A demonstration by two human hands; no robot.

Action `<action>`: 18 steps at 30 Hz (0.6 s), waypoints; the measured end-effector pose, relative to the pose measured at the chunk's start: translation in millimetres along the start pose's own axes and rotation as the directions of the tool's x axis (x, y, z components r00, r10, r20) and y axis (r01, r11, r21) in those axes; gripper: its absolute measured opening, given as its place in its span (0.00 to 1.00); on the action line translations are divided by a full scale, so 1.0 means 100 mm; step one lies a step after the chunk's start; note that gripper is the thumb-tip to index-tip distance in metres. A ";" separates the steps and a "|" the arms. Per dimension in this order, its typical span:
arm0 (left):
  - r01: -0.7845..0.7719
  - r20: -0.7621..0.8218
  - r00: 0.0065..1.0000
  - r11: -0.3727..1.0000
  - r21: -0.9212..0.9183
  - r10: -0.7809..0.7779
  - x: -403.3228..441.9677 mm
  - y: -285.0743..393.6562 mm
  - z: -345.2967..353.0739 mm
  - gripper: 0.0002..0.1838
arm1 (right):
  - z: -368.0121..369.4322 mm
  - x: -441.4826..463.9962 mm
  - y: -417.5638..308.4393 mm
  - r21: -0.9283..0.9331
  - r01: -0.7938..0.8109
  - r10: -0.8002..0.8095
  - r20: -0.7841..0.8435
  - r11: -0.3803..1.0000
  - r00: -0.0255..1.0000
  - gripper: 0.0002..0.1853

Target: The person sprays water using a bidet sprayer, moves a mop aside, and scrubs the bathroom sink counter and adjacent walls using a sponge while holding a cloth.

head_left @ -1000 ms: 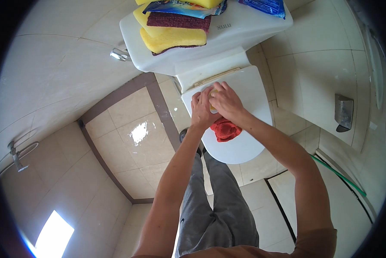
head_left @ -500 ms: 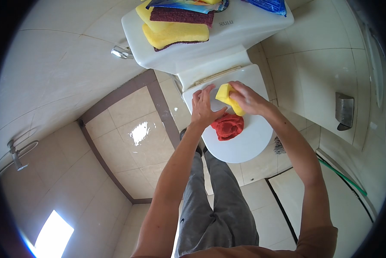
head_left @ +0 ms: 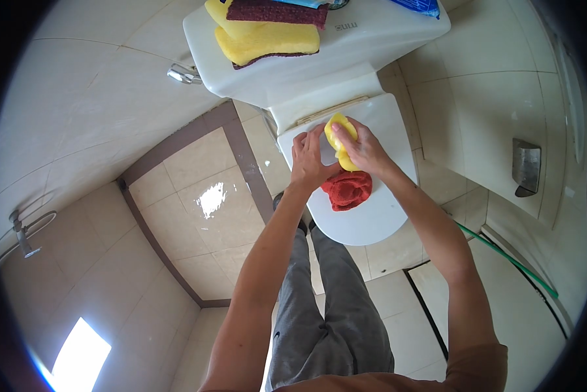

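Note:
My right hand (head_left: 365, 149) grips a yellow sponge (head_left: 343, 157), holding it upright over the white toilet lid (head_left: 365, 225). White marks, perhaps foam, show on the sponge's left side. Just left of it, my left hand (head_left: 311, 157) curves with thumb and fingers apart around a pale greyish thing, too unclear to name. A crumpled red cloth (head_left: 347, 191) lies on the lid, right below the sponge and near my left thumb.
Yellow sponges (head_left: 267, 40) with dark red scouring sides and blue packets (head_left: 416, 6) lie on the toilet tank (head_left: 372, 39). A metal holder (head_left: 526, 166) is on the right wall. A green hose (head_left: 502, 255) runs at the right. A shower frame borders wet tiles (head_left: 205, 196) at the left.
The sponge, at first mostly hidden between both hands, has come up to the right in my right hand and then turned more upright. My left hand has barely moved.

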State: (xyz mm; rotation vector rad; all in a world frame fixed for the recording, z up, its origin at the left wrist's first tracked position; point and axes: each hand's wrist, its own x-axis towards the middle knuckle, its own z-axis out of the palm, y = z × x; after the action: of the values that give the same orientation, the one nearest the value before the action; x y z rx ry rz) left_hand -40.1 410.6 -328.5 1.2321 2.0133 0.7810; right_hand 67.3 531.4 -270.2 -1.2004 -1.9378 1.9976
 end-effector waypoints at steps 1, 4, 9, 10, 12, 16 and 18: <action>-0.005 -0.008 1.000 1.000 -0.001 0.005 0.00 0.00 0.00 0.52 | 0.02 0.00 0.02 0.010 0.019 -0.018 -0.018 1.000 1.000 0.25; 0.018 0.012 1.000 1.000 0.015 -0.018 0.00 0.01 0.00 0.52 | 0.06 -0.01 0.04 0.077 0.013 -0.008 -0.063 0.997 0.998 0.26; 0.018 0.009 1.000 1.000 0.006 -0.018 0.00 0.02 0.00 0.53 | 0.12 -0.08 -0.04 0.132 -0.003 0.008 -0.040 0.991 0.999 0.26; 0.015 0.008 1.000 1.000 0.004 -0.015 0.01 0.01 0.01 0.53 | 0.13 -0.07 0.00 0.105 0.009 -0.004 -0.045 0.994 0.999 0.26; 0.014 0.013 1.000 1.000 0.006 -0.014 0.01 0.00 0.02 0.54 | 0.16 -0.07 0.07 0.085 0.014 -0.009 -0.056 0.996 0.998 0.26; 0.007 0.009 1.000 1.000 0.015 -0.007 0.00 -0.03 0.05 0.56 | 0.24 -0.08 0.08 0.169 0.032 -0.014 -0.104 0.985 0.994 0.26; -0.071 -0.094 0.993 0.997 -0.032 0.067 0.00 -0.06 0.07 0.56 | 0.24 -0.10 0.06 0.168 0.037 -0.019 -0.106 0.985 0.994 0.25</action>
State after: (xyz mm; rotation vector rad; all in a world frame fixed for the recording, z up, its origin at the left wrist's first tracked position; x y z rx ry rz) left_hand -37.6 409.1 -337.4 1.2721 2.0307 0.9189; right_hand 62.1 505.2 -273.9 -1.2028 -1.6883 1.9968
